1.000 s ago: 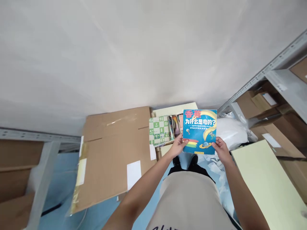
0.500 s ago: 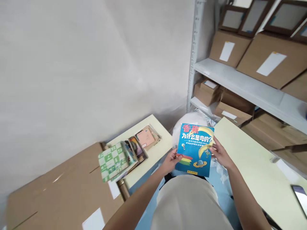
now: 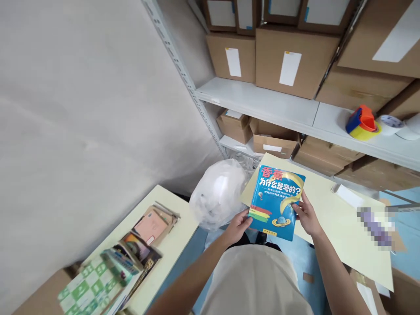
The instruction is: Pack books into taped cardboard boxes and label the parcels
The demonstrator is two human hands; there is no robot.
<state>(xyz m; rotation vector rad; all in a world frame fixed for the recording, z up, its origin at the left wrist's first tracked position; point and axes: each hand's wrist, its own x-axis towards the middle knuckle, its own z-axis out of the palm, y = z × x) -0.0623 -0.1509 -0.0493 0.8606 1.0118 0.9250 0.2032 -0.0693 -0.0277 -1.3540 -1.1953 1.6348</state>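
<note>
A blue book with a yellow banana and a ringed planet on its cover is held up in front of my body, cover toward me. My left hand grips its lower left edge with the thumb on the cover. On the opposite side, my right hand has its fingers closed on the right edge, thumb also on the front. Behind the book lies the end of a pale yellow tabletop. Whether the book touches that table I cannot tell.
At left, a second pale table bears books, a pink one and a green-checked one among them. A bulging clear plastic bag stands between the tables. Shelving carries cardboard boxes and a tape dispenser.
My view has turned to the right, bringing more shelving and the tape dispenser into sight. Both hands keep hold of the book, which now appears in front of the right-hand table.
</note>
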